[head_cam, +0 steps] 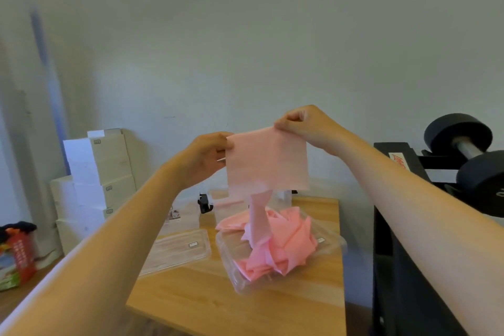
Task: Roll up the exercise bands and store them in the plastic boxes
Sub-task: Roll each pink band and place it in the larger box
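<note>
I hold a pink exercise band (266,161) up above the table by its top edge. My left hand (206,157) pinches its left corner and my right hand (302,123) pinches its right corner. The band hangs flat, then narrows and trails down into a crumpled pink heap (281,245). That heap lies in an open clear plastic box (331,243) on the wooden table (245,305). A clear lid or second shallow box (177,251) lies flat to the left of it.
More clear plastic boxes (229,204) stand at the table's back, with a small black object (204,203) beside them. White cartons (95,180) are stacked at the left wall. A black rack (403,226) with a dumbbell (469,153) stands right of the table. A red package (16,256) sits far left.
</note>
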Demonstrator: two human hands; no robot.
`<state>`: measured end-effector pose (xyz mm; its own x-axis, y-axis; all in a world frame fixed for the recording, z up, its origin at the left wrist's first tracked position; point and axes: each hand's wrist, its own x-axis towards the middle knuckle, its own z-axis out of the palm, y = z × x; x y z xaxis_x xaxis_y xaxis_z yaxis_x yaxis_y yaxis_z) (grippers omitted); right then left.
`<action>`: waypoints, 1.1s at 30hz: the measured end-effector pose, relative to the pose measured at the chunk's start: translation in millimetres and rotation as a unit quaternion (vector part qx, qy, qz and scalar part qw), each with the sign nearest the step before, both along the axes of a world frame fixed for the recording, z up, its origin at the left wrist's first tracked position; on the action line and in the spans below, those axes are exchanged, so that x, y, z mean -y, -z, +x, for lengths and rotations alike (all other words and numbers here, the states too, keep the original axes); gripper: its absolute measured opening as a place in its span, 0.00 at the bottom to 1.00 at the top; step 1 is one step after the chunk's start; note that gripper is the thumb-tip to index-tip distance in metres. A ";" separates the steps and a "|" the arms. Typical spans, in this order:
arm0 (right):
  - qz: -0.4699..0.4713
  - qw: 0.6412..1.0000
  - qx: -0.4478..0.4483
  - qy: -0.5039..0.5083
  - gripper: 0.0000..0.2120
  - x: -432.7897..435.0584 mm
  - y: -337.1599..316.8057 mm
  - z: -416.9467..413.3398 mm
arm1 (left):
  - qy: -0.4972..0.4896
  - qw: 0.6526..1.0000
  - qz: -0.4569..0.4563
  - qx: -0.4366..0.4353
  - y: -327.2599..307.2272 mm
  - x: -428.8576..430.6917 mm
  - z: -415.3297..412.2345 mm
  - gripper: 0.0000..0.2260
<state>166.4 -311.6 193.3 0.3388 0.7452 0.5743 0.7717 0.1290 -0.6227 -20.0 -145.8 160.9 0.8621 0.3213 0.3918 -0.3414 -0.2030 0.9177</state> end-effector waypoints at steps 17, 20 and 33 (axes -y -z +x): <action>-0.014 0.995 0.099 0.023 0.02 -3.4 -48.6 -34.8 | -0.020 0.990 0.097 -0.103 -41.4 21.8 -16.2 0.15; -0.031 0.998 0.041 -0.028 0.05 -12.6 -23.0 -33.0 | -0.057 0.985 0.063 -0.149 -11.2 15.2 -3.0 0.27; -0.075 0.995 -0.026 -0.055 0.13 -36.8 53.9 -18.7 | -0.040 0.987 -0.052 -0.147 65.6 17.4 46.2 0.12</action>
<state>147.8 -274.8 139.5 0.2775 0.8557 0.4368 0.7239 0.1127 -0.6806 26.3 -163.2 95.3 0.9039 0.4183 0.0898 -0.0443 -0.1171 0.9921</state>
